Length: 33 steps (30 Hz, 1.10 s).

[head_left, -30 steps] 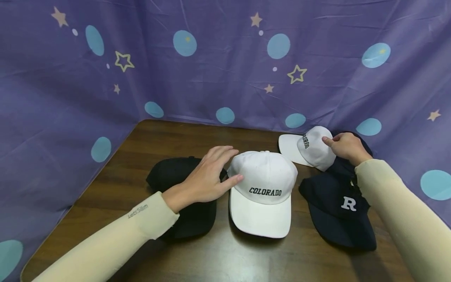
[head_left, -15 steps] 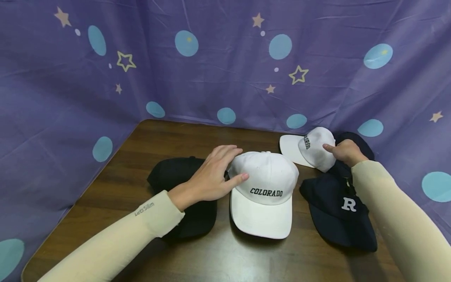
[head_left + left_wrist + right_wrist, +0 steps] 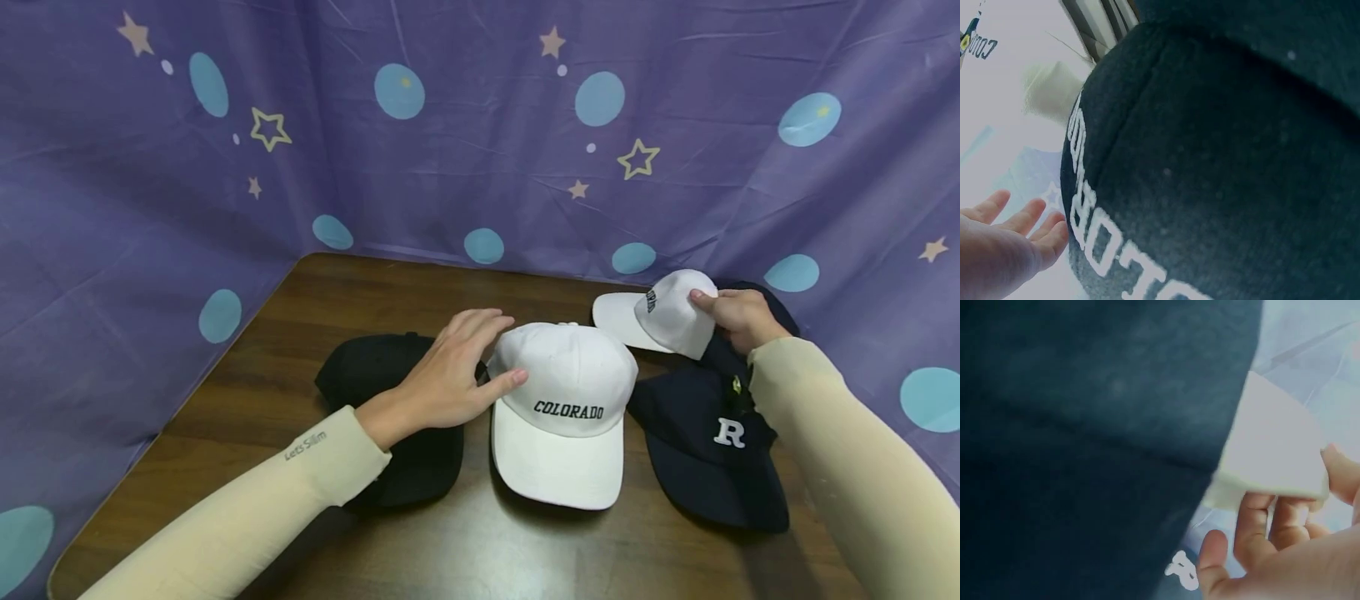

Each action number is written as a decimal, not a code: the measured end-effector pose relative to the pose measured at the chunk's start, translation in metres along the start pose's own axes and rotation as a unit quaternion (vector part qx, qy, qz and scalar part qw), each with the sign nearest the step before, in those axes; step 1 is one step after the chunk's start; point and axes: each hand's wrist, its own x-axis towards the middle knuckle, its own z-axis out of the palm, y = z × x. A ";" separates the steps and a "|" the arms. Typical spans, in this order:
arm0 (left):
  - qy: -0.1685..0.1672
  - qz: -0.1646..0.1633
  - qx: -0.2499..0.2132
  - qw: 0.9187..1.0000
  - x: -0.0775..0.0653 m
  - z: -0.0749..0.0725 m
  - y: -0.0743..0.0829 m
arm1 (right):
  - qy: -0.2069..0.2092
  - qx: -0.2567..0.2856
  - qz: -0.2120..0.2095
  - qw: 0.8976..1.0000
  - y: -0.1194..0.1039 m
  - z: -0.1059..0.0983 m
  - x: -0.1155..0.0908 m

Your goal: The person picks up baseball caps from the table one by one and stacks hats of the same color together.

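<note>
In the head view my right hand (image 3: pixel 738 317) grips the back edge of a white baseball cap (image 3: pixel 678 317) at the table's rear right, its brim toward the left. The right wrist view shows thumb and fingers on either side of that white cap's edge (image 3: pixel 1272 440). My left hand (image 3: pixel 450 375), fingers extended, reaches over a black cap (image 3: pixel 367 367) to the left side of a white COLORADO cap (image 3: pixel 570 375) in the middle; whether it touches is unclear. White letters mark the black cap (image 3: pixel 1210 156) in the left wrist view.
A navy cap with a white R (image 3: pixel 697 433) lies at front right, partly behind my right sleeve. Another dark cap (image 3: pixel 776 308) sits behind my right hand. The wooden table (image 3: pixel 247 375) meets a purple star-print cloth (image 3: pixel 480 150) at the back and left.
The rear white cap has tilted a little, its back edge lifting in my right hand. The navy R cap has shifted slightly left. My left hand has barely moved.
</note>
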 end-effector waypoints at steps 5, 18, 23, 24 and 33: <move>0.002 -0.001 -0.002 1.000 -0.001 0.000 -0.001 | 0.015 0.048 -0.040 0.998 -0.016 0.002 -0.006; -0.006 -0.020 -0.003 1.000 -0.007 -0.005 -0.006 | 0.074 0.127 -0.144 0.979 -0.047 -0.009 -0.029; -0.009 -0.024 -0.002 1.000 -0.010 -0.008 -0.010 | 0.040 0.286 -0.216 0.933 -0.059 -0.012 -0.043; -0.010 -0.025 -0.002 1.000 -0.011 -0.008 -0.010 | 0.031 0.316 -0.230 0.920 -0.061 -0.012 -0.045; -0.015 -0.037 0.000 0.999 -0.016 -0.010 -0.014 | -0.074 0.452 -0.308 0.834 -0.074 -0.008 -0.066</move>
